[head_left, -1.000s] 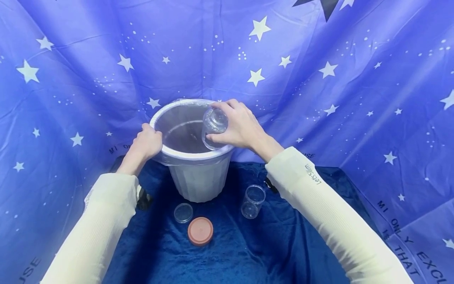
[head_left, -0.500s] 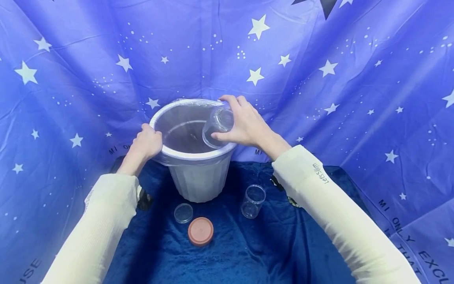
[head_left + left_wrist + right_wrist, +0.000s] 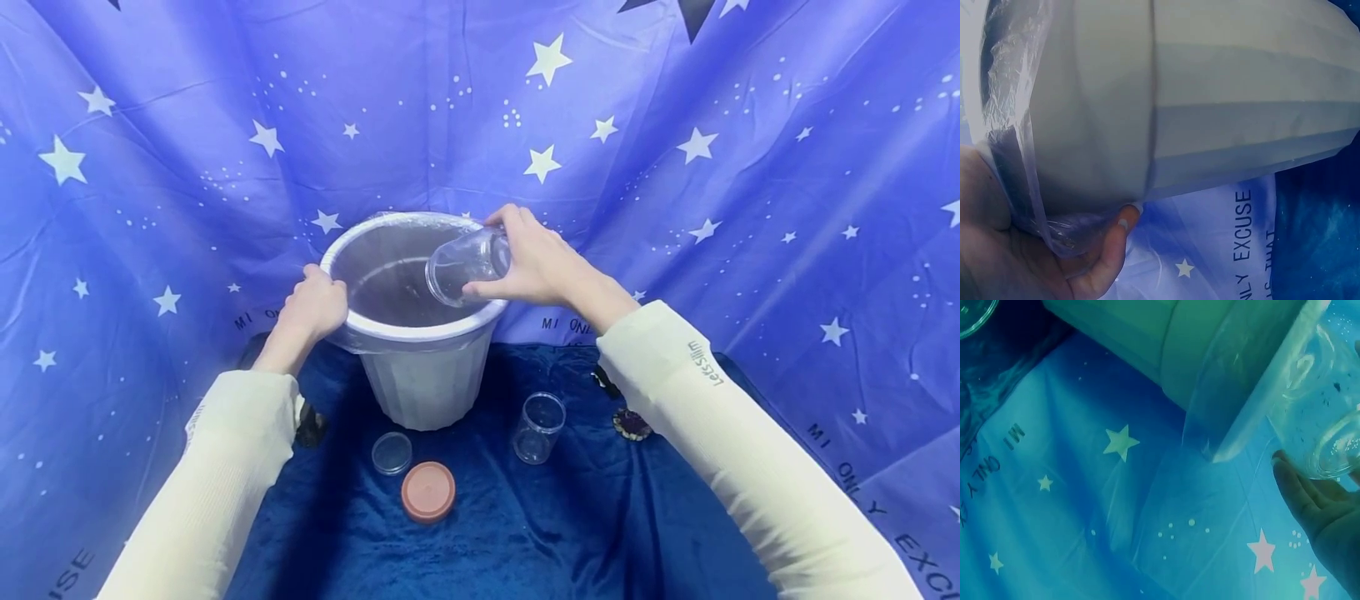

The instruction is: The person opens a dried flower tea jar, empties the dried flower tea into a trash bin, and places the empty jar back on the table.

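A white bin (image 3: 427,383) with a clear plastic liner folded over its rim stands at the back of the cloth. My left hand (image 3: 311,307) grips its left rim; in the left wrist view, the fingers curl under the liner (image 3: 1029,181). With my right hand (image 3: 546,265) I hold a clear plastic jar (image 3: 467,262) on its side over the bin's right rim, its mouth tilted down and inward. Dark specks show on that jar's wall in the right wrist view. A second clear jar (image 3: 539,429) stands upright on the cloth, right of the bin.
In front of the bin lie a clear round lid (image 3: 392,454) and an orange screw lid (image 3: 428,492). A small dark round thing with a pale edge (image 3: 632,423) sits partly behind my right sleeve. Blue starry fabric (image 3: 480,100) hangs around the dark blue cloth (image 3: 495,542).
My right hand has shifted right and tipped the jar from nearly upside down toward lying on its side. The left hand keeps its hold on the bin rim.
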